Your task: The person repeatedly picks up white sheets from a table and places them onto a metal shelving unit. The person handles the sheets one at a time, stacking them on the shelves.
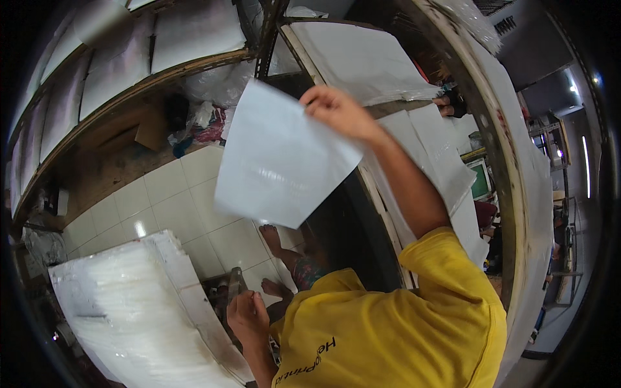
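Note:
My right hand [339, 114] is raised and pinches the upper right edge of a pale bluish-white sheet [281, 155]. The sheet hangs over the floor, slightly bent, its lower edge a little blurred. Whether it is paper or film I cannot tell. Low down at the left, my left hand [248, 317] is closed, its fingers curled in. A narrow grey upright piece [237, 282] shows just beyond that hand; whether the fingers touch it is unclear. Beside the left hand lies a large stack of white, plastic-wrapped sheets [129, 310].
A wooden-edged shelf [123, 97] with white sheets curves along the left. At the right, a rack [482, 97] carries more white sheets [362, 61]. Plastic bags [210, 119] lie under the shelf on the tiled floor [165, 184]. Another person's hand [446, 103] shows beyond the rack.

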Demonstrator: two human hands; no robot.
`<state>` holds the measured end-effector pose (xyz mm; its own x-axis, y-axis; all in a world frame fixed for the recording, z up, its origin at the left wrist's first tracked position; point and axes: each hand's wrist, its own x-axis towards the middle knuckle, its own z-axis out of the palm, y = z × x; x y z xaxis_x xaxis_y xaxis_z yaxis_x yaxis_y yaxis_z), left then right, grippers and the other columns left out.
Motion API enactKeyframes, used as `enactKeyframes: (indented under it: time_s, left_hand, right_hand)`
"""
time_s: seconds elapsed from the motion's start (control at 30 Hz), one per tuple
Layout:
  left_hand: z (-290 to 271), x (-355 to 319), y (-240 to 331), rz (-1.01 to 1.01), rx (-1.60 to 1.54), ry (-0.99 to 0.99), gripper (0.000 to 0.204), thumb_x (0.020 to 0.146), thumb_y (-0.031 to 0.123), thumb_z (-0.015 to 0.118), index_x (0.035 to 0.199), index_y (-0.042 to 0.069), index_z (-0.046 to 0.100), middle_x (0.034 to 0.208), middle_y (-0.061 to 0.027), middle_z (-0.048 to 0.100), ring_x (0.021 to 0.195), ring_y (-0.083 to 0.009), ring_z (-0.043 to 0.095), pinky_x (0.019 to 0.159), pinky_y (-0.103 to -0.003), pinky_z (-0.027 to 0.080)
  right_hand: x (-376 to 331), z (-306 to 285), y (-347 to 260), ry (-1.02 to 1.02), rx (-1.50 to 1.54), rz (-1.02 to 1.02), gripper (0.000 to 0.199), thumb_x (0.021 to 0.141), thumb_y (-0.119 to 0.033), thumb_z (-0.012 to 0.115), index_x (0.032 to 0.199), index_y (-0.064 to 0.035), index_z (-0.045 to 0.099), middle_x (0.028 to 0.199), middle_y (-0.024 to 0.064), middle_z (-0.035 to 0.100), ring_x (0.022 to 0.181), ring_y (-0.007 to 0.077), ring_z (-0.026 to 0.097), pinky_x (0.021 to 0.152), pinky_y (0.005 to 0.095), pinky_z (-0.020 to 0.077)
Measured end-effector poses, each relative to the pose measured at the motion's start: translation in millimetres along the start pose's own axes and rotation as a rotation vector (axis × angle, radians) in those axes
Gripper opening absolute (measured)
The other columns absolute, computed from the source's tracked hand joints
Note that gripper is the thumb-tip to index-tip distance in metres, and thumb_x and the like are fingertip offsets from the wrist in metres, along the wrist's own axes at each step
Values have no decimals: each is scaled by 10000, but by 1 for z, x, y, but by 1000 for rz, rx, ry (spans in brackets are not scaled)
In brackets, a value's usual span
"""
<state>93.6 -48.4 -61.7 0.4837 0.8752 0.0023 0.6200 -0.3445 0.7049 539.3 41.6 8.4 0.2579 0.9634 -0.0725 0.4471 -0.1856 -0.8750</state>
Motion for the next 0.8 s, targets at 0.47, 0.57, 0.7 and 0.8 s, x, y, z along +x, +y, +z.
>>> enactKeyframes:
  time_s: [0.47, 0.57, 0.7, 0.8]
  left_hand:
    - [43, 101, -6, -181, -56, -174, 90, 896, 70, 632, 934, -11, 623, 784, -172, 619, 691, -364, 613, 624, -438, 480]
    - [47, 108, -2, -271, -40, -217, 91, 904, 68, 612, 934, -18, 619, 814, -192, 623, 731, -396, 619, 650, -450, 485]
    - [49, 120, 5, -278, -13, -258, 81, 881, 62, 614, 912, -12, 622, 813, -190, 618, 759, -409, 616, 673, -460, 487]
    - [51, 123, 3, -267, -21, -292, 73, 863, 49, 609, 909, -7, 616, 815, -192, 615, 764, -408, 616, 679, -461, 486]
  right_hand:
    - [-47, -382, 220, 806, -229, 150, 125, 902, -217, 668, 992, -149, 612, 788, -37, 536, 621, 58, 455, 535, 214, 373]
    - [-63, -393, 258, 892, -157, 212, 84, 912, -197, 656, 882, -159, 588, 669, -43, 480, 520, 54, 420, 435, 208, 323]
    - [-58, -363, 241, 1218, 229, 556, 99, 897, -167, 654, 839, -155, 575, 620, -33, 481, 472, 58, 411, 380, 221, 285]
    - [-59, -357, 253, 1359, 140, 567, 77, 887, -163, 655, 852, -136, 592, 659, -16, 540, 501, 63, 457, 390, 224, 301]
